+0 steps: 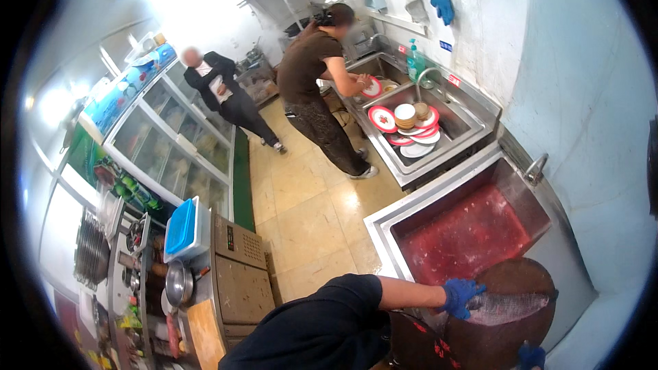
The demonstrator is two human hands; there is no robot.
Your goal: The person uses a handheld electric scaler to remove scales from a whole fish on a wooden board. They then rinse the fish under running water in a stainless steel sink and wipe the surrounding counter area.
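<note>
My left hand (461,298), in a blue glove, grips one end of a silvery scaled fish (509,308). The fish lies on a round dark brown chopping block (519,277), beside a steel sink basin (529,192) that holds red liquid. Part of my right hand (531,356), also blue-gloved, shows near the block's lower edge at the bottom of the picture. Its fingers are too cut off and blurred to read, and I cannot tell if it holds anything.
A person in brown (313,67) handles a red-rimmed plate at farther sinks, where plates and bowls (405,113) are stacked. Another person (216,82) stands by a glass-door fridge (169,133). A steel counter unit (241,272) with a wooden board (205,326) stands left.
</note>
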